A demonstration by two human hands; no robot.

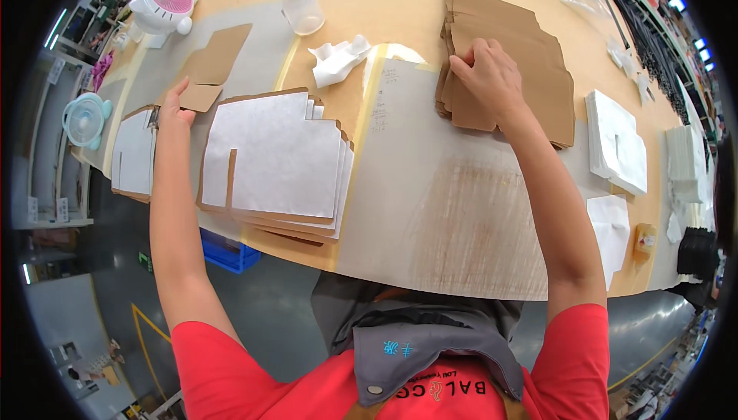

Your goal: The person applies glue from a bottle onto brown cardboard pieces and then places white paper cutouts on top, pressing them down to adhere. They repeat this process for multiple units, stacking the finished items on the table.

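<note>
My left hand (177, 105) reaches to the far left, thumb and fingers closed on the edge of a flat brown panel (217, 55) lying on the table. Just below that hand is a smaller stack of white-faced panels (132, 152) with brown edges, partly behind my forearm. A larger white-faced stack (277, 155) lies to its right, with a narrow brown slot in the top piece. At the far right of centre, my right hand (492, 74) rests on a stack of brown panels (523, 43), fingers curled closed at the left edge of the top panel.
A clear squeeze bottle (303, 11) and crumpled tissue (338, 60) stand beyond the white stack. White slotted pieces (616, 142) and a small yellow bottle (644, 242) are at right. Pink (165, 3) and blue (86, 120) fans are at left; a blue crate (231, 253) sits below the edge.
</note>
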